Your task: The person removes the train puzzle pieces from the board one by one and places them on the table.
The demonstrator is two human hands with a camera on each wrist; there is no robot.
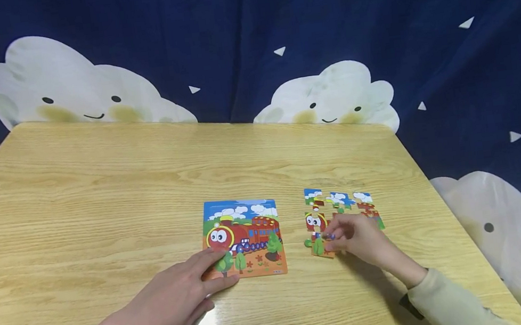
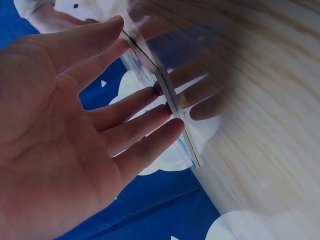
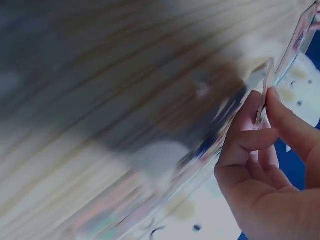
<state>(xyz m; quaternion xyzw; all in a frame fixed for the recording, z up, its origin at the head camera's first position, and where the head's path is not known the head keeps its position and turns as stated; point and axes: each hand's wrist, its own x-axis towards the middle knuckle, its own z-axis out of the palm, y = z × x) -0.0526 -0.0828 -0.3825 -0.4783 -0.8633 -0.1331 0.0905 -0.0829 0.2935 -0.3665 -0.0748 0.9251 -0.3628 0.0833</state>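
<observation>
A square train picture board (image 1: pixel 253 227) lies on the table in the head view. My left hand (image 1: pixel 174 295) rests along its lower left part, fingers extended over the tree corner. In the left wrist view, the fingertips of that hand (image 2: pixel 75 120) touch the board's edge (image 2: pixel 174 100). To the right, my right hand (image 1: pixel 358 237) pinches a jigsaw piece (image 1: pixel 319 248) with a green tree on orange ground. The right wrist view has this piece (image 3: pixel 269 75) tilted up between thumb and forefinger. Its other fingers are curled beneath.
Loose jigsaw pieces of the same train scene lie beyond and beside the right hand, including a sky piece (image 1: pixel 340 198) and a train-face piece (image 1: pixel 314 222). The wooden table (image 1: pixel 101 202) meets a dark blue curtain (image 1: pixel 227 37) with smiling white clouds at its far edge.
</observation>
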